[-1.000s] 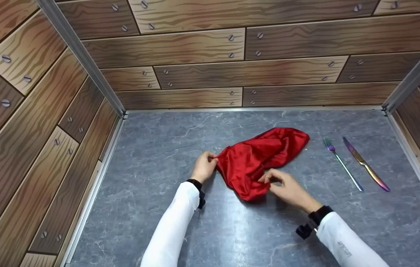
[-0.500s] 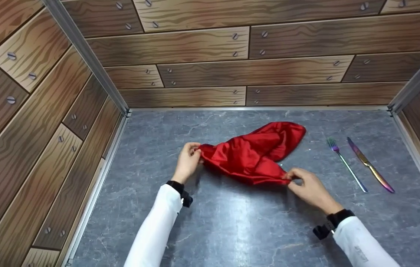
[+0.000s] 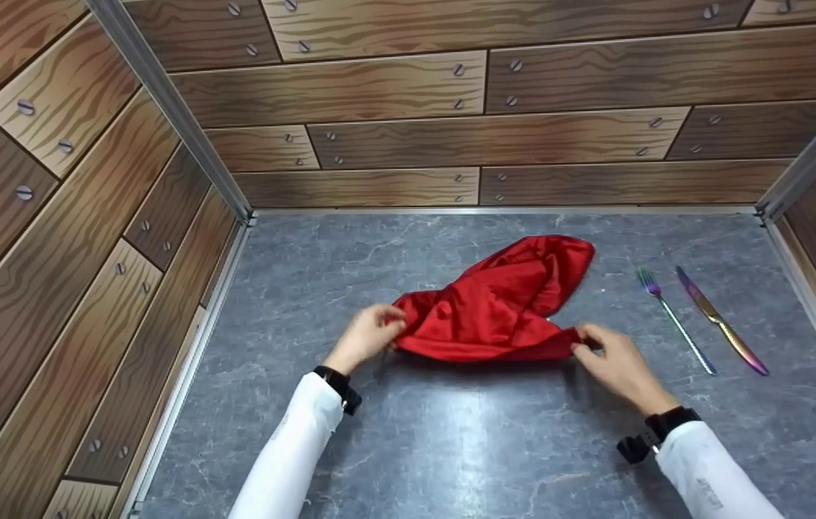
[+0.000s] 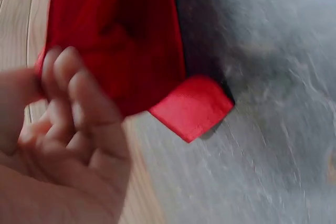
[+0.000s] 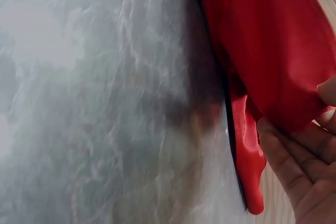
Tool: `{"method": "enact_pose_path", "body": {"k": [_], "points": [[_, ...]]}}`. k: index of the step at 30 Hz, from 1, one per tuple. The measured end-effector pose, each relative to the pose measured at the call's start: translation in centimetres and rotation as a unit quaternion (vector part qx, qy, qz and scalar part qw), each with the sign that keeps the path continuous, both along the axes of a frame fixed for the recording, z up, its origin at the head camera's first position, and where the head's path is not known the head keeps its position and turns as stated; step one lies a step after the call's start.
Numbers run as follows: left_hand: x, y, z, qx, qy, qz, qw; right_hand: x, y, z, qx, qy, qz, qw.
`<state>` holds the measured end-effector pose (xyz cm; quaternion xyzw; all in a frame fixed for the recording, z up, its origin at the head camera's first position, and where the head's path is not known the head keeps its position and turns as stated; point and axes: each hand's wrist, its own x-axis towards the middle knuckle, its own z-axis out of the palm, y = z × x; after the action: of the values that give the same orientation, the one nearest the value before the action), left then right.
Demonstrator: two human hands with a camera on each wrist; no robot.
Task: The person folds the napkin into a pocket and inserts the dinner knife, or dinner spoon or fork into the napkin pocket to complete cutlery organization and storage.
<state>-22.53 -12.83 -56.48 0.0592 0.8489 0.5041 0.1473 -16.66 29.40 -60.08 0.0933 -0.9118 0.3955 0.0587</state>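
The red cloth [image 3: 487, 310] sits at the counter's [image 3: 285, 288] middle, far tip toward the back edge. Left hand [image 3: 370, 333] and right hand [image 3: 615, 362] pinch its near border; we should part them evenly until taut.

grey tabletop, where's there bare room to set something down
Bare: from the left wall to the left hand; the near middle, between the white sleeves. Crowded: around the red cloth and right hand, then fork and knife to their right.
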Motion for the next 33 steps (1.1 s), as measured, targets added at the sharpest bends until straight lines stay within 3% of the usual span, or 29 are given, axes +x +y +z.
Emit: {"method": "enact_pose_path", "body": {"k": [4, 7, 9, 12, 15, 18, 23, 27, 29, 33], "points": [[0.5, -0.1, -0.1, -0.045, -0.067, -0.082, 0.9933, -0.1, 0.8, -0.5, 0.015, 0.001, 0.018, 0.9997], [0.7, 0.0, -0.1, -0.07, -0.084, -0.116, 0.9872, -0.2, 1.4, -0.8, 0.033, -0.006, 0.038, 0.9987], [0.6, 0.1, -0.1, -0.087, -0.067, -0.117, 0.9871, -0.2, 1.7, -0.9, 0.049, -0.014, 0.049, 0.9975], [0.3, 0.3, -0.4, -0.134, 0.001, -0.093, 0.9866, -0.1, 2.1, -1.0, 0.066, -0.031, 0.056, 0.9957], [-0.1, 0.5, -1.0, -0.204, 0.067, -0.055, 0.975, 0.0, 2.3, -1.1, 0.083, -0.046, 0.061, 0.9936], [-0.4, 0.5, -1.8, -0.236, 0.094, -0.04, 0.9665, 0.0, 2.5, -1.2, 0.103, -0.053, 0.07, 0.9908], [-0.5, 0.9, -2.6, -0.219, 0.089, -0.064, 0.9696, 0.0, 2.8, -1.1, 0.128, -0.077, 0.06, 0.9869], [-0.9, 1.7, -2.3, -0.236, 0.052, -0.073, 0.9676, -0.3, 3.1, -0.6, 0.159, -0.127, 0.027, 0.9787], [-1.2, 2.3, -2.1, -0.261, 0.041, -0.079, 0.9612, -0.6, 3.1, -0.5, 0.172, -0.143, 0.014, 0.9746], [-1.8, 3.7, -2.1, -0.302, 0.042, -0.097, 0.9475, -1.2, 2.7, -0.7, 0.181, -0.103, 0.0, 0.978]]}}
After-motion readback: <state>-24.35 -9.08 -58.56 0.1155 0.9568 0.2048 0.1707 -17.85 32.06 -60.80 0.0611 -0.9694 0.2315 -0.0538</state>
